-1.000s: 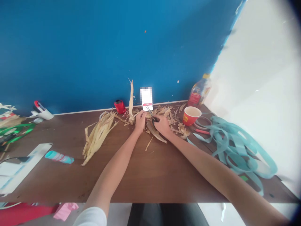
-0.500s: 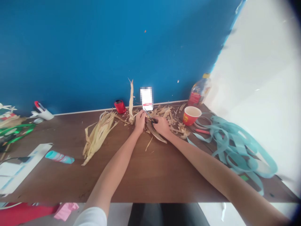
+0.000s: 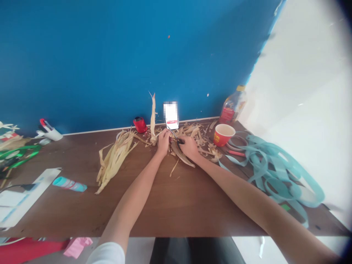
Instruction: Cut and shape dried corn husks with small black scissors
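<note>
on the brown table (image 3: pixel 176 209), going left to right: green strips (image 3: pixel 19 156) lie far off at 9 o'clock from the hands, a teal tube (image 3: pixel 69 184) sits nearer, and a husk bundle (image 3: pixel 115 163) lies closer still at 9. an upright husk (image 3: pixel 153 117) stands at 11, just beside the left hand (image 3: pixel 164 143), which curls closed; what it pinches, if anything, is too small to tell. the right hand (image 3: pixel 189 146) grips scissors (image 3: pixel 176 136), blades pointing to 10 toward the left hand. the hands stay close but apart, over husk scraps (image 3: pixel 192 129). a red cup (image 3: pixel 222 134) stands at 2, teal ribbons (image 3: pixel 275 172) at 4.
</note>
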`<action>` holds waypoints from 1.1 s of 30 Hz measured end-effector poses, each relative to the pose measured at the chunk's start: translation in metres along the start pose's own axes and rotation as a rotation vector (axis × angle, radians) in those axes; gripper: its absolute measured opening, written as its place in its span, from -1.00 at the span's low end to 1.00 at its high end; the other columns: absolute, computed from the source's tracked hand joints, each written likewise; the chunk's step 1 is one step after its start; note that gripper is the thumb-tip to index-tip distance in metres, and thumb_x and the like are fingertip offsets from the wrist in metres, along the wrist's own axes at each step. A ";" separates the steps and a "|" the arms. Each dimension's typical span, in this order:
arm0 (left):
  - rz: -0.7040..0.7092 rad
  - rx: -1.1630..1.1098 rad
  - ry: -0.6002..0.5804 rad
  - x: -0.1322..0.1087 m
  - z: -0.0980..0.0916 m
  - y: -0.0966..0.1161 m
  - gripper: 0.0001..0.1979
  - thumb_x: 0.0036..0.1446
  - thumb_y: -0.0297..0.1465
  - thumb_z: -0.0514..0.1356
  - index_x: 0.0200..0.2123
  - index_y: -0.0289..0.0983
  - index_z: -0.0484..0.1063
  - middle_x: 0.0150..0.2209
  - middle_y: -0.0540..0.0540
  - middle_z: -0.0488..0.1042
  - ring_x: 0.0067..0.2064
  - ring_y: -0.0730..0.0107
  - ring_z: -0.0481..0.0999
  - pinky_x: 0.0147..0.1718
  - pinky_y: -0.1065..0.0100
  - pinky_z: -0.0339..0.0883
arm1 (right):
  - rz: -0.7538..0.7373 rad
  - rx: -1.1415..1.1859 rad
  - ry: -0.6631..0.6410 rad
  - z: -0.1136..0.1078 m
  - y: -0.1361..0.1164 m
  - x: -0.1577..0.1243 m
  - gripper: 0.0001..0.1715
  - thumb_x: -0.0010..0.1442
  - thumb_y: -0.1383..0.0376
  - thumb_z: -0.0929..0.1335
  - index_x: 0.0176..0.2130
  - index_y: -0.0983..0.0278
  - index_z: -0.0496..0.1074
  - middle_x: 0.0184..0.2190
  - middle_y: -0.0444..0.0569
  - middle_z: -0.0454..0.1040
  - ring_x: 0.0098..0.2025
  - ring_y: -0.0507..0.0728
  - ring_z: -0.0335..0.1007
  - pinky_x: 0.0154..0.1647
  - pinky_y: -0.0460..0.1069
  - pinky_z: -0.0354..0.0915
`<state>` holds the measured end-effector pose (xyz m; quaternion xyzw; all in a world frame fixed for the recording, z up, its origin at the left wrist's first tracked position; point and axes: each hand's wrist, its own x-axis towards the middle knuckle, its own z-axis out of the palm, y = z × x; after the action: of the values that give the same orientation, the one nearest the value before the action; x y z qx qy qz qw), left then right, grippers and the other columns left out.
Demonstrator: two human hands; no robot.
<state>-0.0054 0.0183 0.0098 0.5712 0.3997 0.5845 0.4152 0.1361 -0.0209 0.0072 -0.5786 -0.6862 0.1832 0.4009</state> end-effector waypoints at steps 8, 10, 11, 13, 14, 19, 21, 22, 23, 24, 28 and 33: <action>-0.044 0.035 0.040 -0.001 0.003 0.001 -0.82 0.10 -0.31 0.13 -0.48 -0.28 0.39 -0.55 0.04 0.32 -0.50 0.51 0.31 -0.47 0.46 0.17 | 0.052 0.163 0.118 -0.003 0.000 0.000 -0.64 0.01 0.34 0.32 -0.18 0.24 0.58 -0.32 -0.05 0.61 -0.29 0.18 0.50 -0.26 -0.02 0.33; -0.052 0.031 0.048 -0.001 0.003 0.001 -0.83 0.07 -0.31 0.16 -0.45 -0.28 0.44 -0.53 0.02 0.37 -0.50 0.51 0.31 -0.48 0.46 0.17 | 0.057 0.184 0.136 -0.004 -0.001 0.000 -0.64 0.02 0.32 0.32 -0.17 0.25 0.57 -0.33 -0.05 0.61 -0.29 0.18 0.49 -0.26 -0.01 0.33; -0.056 0.032 0.052 -0.001 0.003 0.001 -0.83 0.06 -0.30 0.17 -0.44 -0.29 0.47 -0.51 0.02 0.39 -0.50 0.51 0.32 -0.48 0.45 0.18 | 0.062 0.198 0.142 -0.004 -0.001 0.000 -0.63 0.02 0.31 0.32 -0.16 0.25 0.56 -0.34 -0.05 0.61 -0.30 0.18 0.49 -0.26 -0.01 0.33; -0.053 0.043 0.060 -0.001 0.004 0.001 -0.82 0.05 -0.30 0.18 -0.42 -0.29 0.50 -0.49 0.01 0.42 -0.50 0.50 0.32 -0.48 0.45 0.18 | 0.070 0.233 0.152 -0.004 0.000 0.001 -0.63 0.04 0.30 0.32 -0.14 0.25 0.56 -0.35 -0.06 0.61 -0.31 0.17 0.49 -0.26 -0.01 0.33; -0.044 0.050 0.061 -0.001 0.004 0.002 -0.81 0.05 -0.29 0.19 -0.42 -0.29 0.51 -0.49 0.00 0.43 -0.50 0.50 0.32 -0.48 0.45 0.18 | 0.073 0.247 0.153 -0.003 0.000 0.001 -0.63 0.04 0.29 0.32 -0.14 0.26 0.55 -0.35 -0.06 0.61 -0.32 0.17 0.49 -0.26 -0.01 0.34; -0.035 0.067 0.066 -0.002 0.005 0.003 -0.81 0.05 -0.30 0.20 -0.41 -0.30 0.52 -0.53 0.02 0.40 -0.51 0.51 0.30 -0.49 0.45 0.16 | 0.065 0.209 0.136 -0.002 0.000 0.001 -0.62 0.02 0.32 0.32 -0.15 0.24 0.57 -0.29 -0.05 0.62 -0.25 0.19 0.51 -0.19 0.01 0.35; -0.049 0.060 0.070 -0.002 0.005 0.003 -0.82 0.05 -0.31 0.19 -0.42 -0.30 0.51 -0.53 0.02 0.40 -0.51 0.51 0.30 -0.49 0.46 0.17 | 0.059 0.155 0.110 -0.002 -0.001 0.001 -0.62 0.01 0.33 0.32 -0.16 0.20 0.58 -0.26 -0.05 0.62 -0.20 0.21 0.51 -0.17 0.02 0.35; -0.052 0.055 0.069 -0.002 0.005 0.003 -0.83 0.06 -0.32 0.18 -0.43 -0.30 0.49 -0.53 0.03 0.39 -0.51 0.52 0.30 -0.49 0.46 0.18 | 0.059 0.125 0.093 -0.002 -0.002 0.000 -0.62 0.01 0.33 0.33 -0.16 0.19 0.59 -0.25 -0.05 0.62 -0.19 0.22 0.51 -0.18 0.03 0.35; -0.051 0.050 0.064 -0.002 0.005 0.003 -0.83 0.06 -0.32 0.18 -0.43 -0.29 0.48 -0.53 0.03 0.38 -0.51 0.52 0.30 -0.49 0.46 0.17 | 0.059 0.096 0.077 -0.002 -0.002 0.000 -0.63 0.01 0.33 0.33 -0.17 0.17 0.59 -0.25 -0.05 0.62 -0.19 0.23 0.52 -0.19 0.03 0.35; -0.047 0.045 0.058 -0.002 0.005 0.003 -0.83 0.07 -0.32 0.17 -0.44 -0.29 0.47 -0.54 0.04 0.37 -0.51 0.52 0.29 -0.49 0.46 0.17 | 0.059 0.071 0.065 -0.002 -0.003 -0.001 -0.63 0.01 0.33 0.33 -0.17 0.16 0.59 -0.26 -0.05 0.62 -0.19 0.24 0.51 -0.20 0.04 0.35; -0.033 0.042 0.050 -0.002 0.004 0.003 -0.82 0.08 -0.30 0.17 -0.46 -0.29 0.46 -0.54 0.03 0.37 -0.51 0.52 0.30 -0.49 0.46 0.16 | 0.067 0.062 0.079 -0.003 -0.003 -0.001 -0.64 0.01 0.32 0.32 -0.19 0.18 0.58 -0.28 -0.05 0.61 -0.23 0.22 0.50 -0.21 0.03 0.34; 0.002 0.101 0.041 -0.003 0.003 0.004 -0.81 0.06 -0.30 0.19 -0.42 -0.29 0.56 -0.45 -0.02 0.49 -0.47 0.47 0.34 -0.43 0.42 0.22 | 0.068 0.275 0.170 -0.005 -0.002 0.001 -0.58 0.03 0.27 0.32 -0.09 0.27 0.52 -0.31 -0.03 0.60 -0.27 0.17 0.50 -0.21 0.00 0.36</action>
<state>-0.0023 0.0143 0.0125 0.5796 0.4365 0.5757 0.3770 0.1387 -0.0220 0.0121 -0.5543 -0.5985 0.2393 0.5266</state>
